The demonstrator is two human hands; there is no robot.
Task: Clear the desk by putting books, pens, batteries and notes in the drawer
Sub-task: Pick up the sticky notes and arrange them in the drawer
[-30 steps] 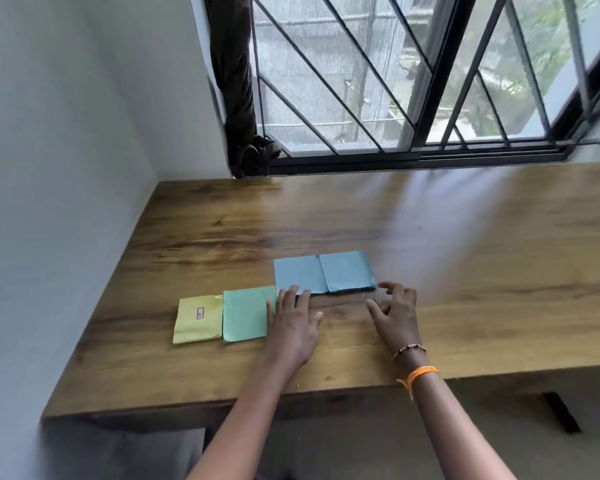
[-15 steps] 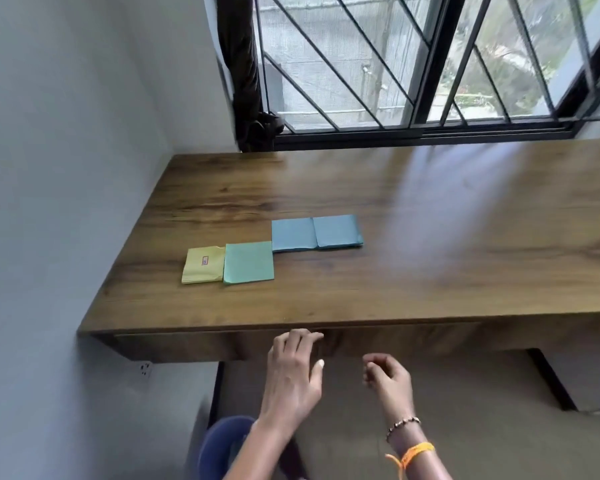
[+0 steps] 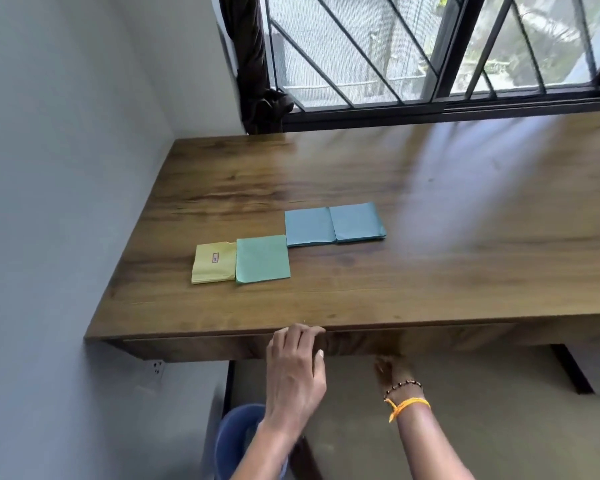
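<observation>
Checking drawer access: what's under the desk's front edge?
The drawer front, closed. Left hand touches its top edge; right hand reaches beneath, fingers hidden. A blue bin stands below. Drawer contents can't be seen.

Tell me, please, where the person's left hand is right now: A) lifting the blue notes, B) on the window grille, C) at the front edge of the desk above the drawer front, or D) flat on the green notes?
C: the left hand has its fingertips at the desk front edge, over the drawer front; the green notes and blue notes lie untouched.
</observation>
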